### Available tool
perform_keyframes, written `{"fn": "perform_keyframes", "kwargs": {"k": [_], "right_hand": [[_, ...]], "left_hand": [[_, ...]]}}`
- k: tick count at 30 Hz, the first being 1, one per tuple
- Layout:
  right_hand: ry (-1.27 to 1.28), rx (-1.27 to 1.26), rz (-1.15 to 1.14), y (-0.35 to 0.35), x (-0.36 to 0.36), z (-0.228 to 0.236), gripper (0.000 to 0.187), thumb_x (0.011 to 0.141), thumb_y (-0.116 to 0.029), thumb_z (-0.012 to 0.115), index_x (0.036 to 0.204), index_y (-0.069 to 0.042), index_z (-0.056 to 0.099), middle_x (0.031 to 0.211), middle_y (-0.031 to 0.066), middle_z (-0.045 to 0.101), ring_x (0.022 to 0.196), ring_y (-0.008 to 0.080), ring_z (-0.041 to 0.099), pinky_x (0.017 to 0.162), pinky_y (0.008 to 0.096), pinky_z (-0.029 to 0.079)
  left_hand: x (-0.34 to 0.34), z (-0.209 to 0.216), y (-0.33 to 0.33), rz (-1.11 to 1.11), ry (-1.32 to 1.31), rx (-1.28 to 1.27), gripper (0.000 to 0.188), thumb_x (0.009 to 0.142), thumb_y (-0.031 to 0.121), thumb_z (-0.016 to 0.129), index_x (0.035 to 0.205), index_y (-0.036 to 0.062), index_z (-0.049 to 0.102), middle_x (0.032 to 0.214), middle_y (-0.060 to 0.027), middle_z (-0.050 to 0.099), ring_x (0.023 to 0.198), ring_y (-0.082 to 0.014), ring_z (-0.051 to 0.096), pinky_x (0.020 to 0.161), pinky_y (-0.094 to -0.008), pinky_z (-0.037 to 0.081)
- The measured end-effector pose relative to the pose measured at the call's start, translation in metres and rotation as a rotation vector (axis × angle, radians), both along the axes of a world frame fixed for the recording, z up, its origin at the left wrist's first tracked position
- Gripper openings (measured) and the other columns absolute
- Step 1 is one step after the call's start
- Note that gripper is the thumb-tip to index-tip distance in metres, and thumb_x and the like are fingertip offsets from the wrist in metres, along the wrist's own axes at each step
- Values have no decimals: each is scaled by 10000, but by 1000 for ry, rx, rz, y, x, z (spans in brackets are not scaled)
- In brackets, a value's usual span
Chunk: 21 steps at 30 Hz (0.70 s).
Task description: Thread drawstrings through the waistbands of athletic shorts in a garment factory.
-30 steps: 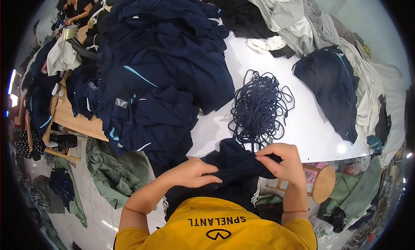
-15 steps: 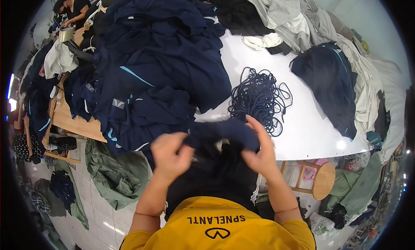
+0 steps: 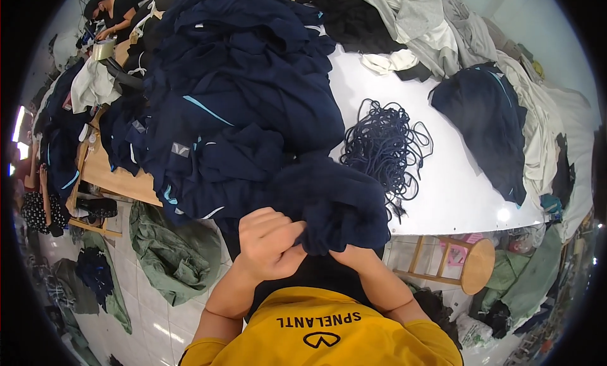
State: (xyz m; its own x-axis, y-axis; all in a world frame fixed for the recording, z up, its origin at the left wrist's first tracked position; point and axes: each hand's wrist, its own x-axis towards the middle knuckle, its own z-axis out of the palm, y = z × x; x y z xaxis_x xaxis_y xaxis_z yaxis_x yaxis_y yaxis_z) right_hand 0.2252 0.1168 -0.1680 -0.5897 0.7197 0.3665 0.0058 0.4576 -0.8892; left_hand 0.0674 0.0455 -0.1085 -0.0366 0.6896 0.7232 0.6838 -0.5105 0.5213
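Note:
Gathered in front of me at the table's near edge is a navy garment point(image 3: 344, 204), bunched and rumpled. My left hand point(image 3: 269, 241) is closed, its fingers pinching the garment's lower left edge. My right hand point(image 3: 355, 258) reaches up under or into the cloth; its fingers are hidden. Just beyond, a big heap of navy garments point(image 3: 253, 81) with light blue strips covers the left of the table, and the cloth I hold lies against it. Right of my hands, a tangle of navy cords point(image 3: 386, 148) rests on the white tabletop point(image 3: 449, 201).
A folded navy piece point(image 3: 484, 125) lies at the right, beside pale fabric point(image 3: 531, 132). Grey and white cloth point(image 3: 423, 24) is piled at the back. Below the table's edge stand a wooden stool point(image 3: 477, 268) and a green cloth point(image 3: 171, 252). Another person point(image 3: 117, 15) works at the far left.
The garment has spread out over and beyond my hands. My right hand has moved down and left, under the cloth; my left hand has moved right and slightly down.

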Motion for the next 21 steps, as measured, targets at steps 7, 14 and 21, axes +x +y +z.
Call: {"fn": "perform_keyframes", "kwargs": {"k": [7,14,21], "right_hand": [[277,-470,-78,6,22,26,349,859,2,609,1199,40,543,1068,51,624,968,83,558,866,216,419],[295,-690,233,4,45,17,247,899,-154,623,1033,54,631,865,19,651,753,57,553,683,203,444],[266,-868,296,1,46,15,285,944,-160,548,1104,69,604,992,44,649,876,78,566,774,209,445]], "left_hand": [[-39,-7,2,391,-4,-53,135,643,24,682,761,-21,634,620,-119,585,498,-286,537,489,-333,393],[-51,-30,13,495,-84,-117,107,711,39,702,805,12,658,697,-117,638,601,-285,612,561,-318,451],[-56,-49,10,534,-244,-296,112,765,59,698,850,-1,656,682,-127,629,570,-217,610,545,-271,444]]}}
